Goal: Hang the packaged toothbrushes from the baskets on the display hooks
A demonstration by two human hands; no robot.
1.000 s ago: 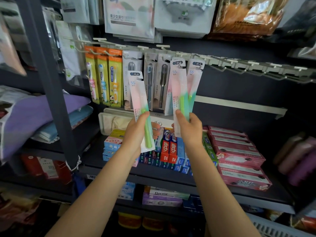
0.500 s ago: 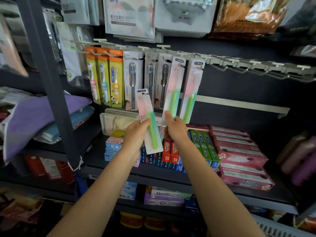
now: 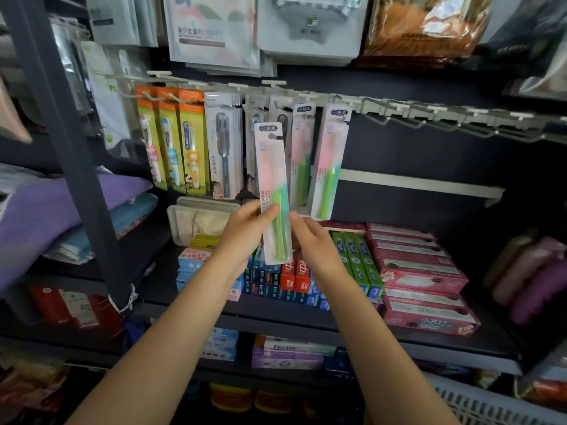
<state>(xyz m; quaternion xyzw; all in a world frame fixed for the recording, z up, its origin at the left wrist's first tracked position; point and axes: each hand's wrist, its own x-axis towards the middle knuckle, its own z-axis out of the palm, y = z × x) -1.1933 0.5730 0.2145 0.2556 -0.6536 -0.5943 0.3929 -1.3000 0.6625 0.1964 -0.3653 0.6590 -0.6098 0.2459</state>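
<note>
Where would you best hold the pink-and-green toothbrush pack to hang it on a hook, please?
Pinch the toothbrush pack at its lower edges, from below, as the left hand and right hand do: it stands upright, leaving the top hang hole free for a hook.

Head camera, facing the shelving straight on

My only view comes from a wide-angle camera worn on the head, looking forward and slightly down along both forearms, close to the hook rail (image 3: 399,110) and the dark shelf (image 3: 306,314) below it; the edges bend. There is no second view to share with.
</note>
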